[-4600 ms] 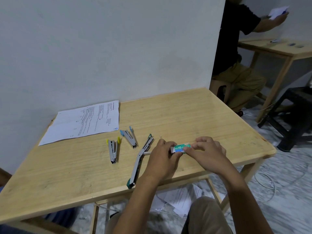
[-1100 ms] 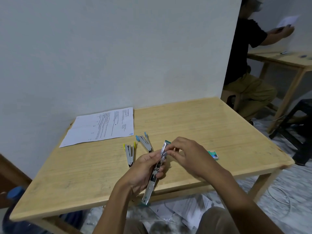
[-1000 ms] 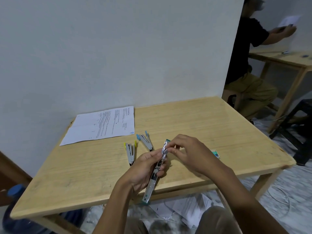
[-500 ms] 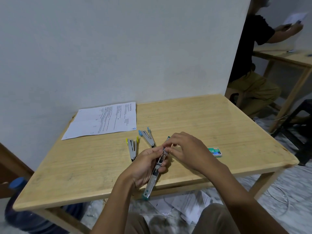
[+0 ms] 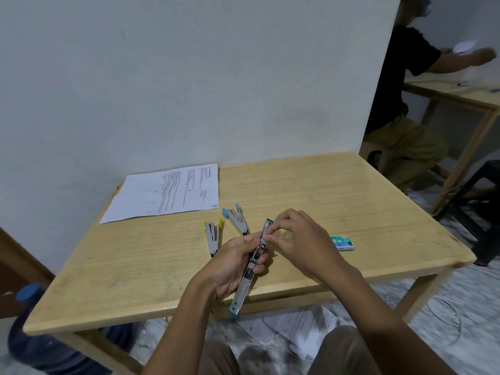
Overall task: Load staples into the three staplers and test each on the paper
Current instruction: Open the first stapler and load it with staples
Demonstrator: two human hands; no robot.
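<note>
My left hand (image 5: 230, 262) grips the green-tipped stapler (image 5: 244, 286), which is swung fully open into one long metal strip above the table's front edge. My right hand (image 5: 300, 238) pinches at the stapler's upper channel with fingertips together; any staples in them are too small to make out. A yellow-tipped stapler (image 5: 211, 236) and a blue-tipped stapler (image 5: 237, 220) lie partly open on the wooden table (image 5: 311, 196). The green staple box (image 5: 343, 242) lies to the right of my right hand. A printed sheet of paper (image 5: 167, 194) rests at the back left.
A white wall stands right behind the table. A blue water jug (image 5: 40, 345) sits on the floor at the left. Loose papers (image 5: 297, 328) lie under the table. Another person (image 5: 405, 104) sits at a second table (image 5: 465, 96) to the right, beside a dark stool (image 5: 484, 190).
Earlier both hands held the staple box on the table. The box now lies to the right, and my left hand has lifted the open green stapler while my right fingers work at its channel.
</note>
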